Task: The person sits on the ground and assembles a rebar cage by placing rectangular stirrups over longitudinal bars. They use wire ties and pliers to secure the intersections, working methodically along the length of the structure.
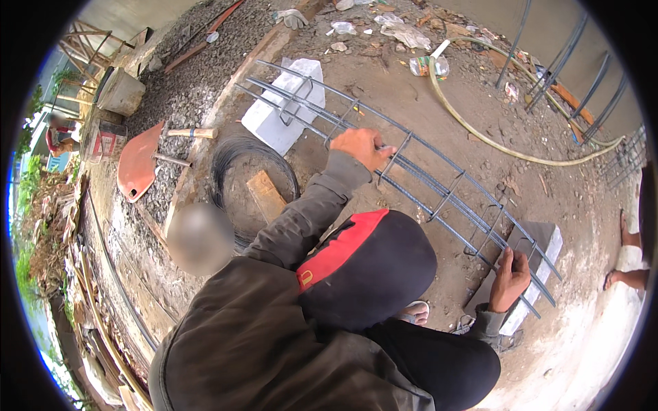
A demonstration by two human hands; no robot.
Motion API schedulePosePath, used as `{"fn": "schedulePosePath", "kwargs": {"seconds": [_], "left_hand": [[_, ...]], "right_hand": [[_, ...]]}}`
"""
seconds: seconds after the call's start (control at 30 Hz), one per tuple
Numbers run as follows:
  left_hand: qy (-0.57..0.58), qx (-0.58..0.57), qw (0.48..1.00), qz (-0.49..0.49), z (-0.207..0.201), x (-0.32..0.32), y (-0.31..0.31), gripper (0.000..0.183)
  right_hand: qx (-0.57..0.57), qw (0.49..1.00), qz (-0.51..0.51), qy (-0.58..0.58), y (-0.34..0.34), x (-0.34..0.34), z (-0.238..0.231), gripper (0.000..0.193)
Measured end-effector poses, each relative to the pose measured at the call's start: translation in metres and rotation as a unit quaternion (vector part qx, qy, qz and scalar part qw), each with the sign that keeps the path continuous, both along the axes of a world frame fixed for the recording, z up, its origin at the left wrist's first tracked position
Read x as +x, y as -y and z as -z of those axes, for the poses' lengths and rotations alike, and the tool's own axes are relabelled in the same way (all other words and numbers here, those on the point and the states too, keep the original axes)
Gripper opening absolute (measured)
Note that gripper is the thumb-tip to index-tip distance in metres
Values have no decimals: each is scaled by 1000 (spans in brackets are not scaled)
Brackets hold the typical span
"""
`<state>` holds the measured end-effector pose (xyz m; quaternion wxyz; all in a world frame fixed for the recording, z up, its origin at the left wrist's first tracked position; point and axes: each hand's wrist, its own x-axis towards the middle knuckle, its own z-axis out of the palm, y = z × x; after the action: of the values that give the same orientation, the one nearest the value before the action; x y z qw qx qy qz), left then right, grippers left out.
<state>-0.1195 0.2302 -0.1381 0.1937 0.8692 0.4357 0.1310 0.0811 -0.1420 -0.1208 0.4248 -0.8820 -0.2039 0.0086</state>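
A long rebar cage, steel bars joined by bent stirrups, lies slantwise in front of me. Its far-left end rests over a white block. Near its other end, a second block, grey on top and pale at the side, sits under the bars. My left hand is closed on the cage around its middle, thumb and fingers together at a stirrup. Further right, my right hand pinches a lower bar close to the cage's right end. Whether either hand also holds a tie wire is too small to tell.
A coil of dark wire surrounds a wood piece. Left of it lie an orange shovel blade and a hammer. A hose curves across the far right, near upright rebars. Another person's feet show at right.
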Motion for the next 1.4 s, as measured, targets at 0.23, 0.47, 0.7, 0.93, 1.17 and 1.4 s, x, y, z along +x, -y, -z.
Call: {"fn": "schedulePosePath", "kwargs": {"seconds": [0.23, 0.47, 0.7, 0.93, 1.17, 1.4], "left_hand": [[-14, 10, 997, -76, -4, -53, -76, 36], [-34, 25, 995, -95, 2, -50, -80, 31], [-29, 17, 996, -81, 5, -52, -80, 27], [-14, 22, 996, -82, 7, -51, -70, 27], [37, 37, 983, -174, -3, -76, -95, 30], [-35, 119, 978, -170, 8, -123, -157, 28]], "right_hand": [[44, 998, 22, -44, 7, -3, -1, 35], [48, 999, -8, -20, 3, 0, 10, 34], [56, 997, -5, -46, 4, -6, 6, 34], [36, 998, 0, -46, 5, -8, 9, 34], [50, 998, -7, -38, 8, -8, 8, 34], [66, 996, 8, -52, 13, -6, 12, 32]]}}
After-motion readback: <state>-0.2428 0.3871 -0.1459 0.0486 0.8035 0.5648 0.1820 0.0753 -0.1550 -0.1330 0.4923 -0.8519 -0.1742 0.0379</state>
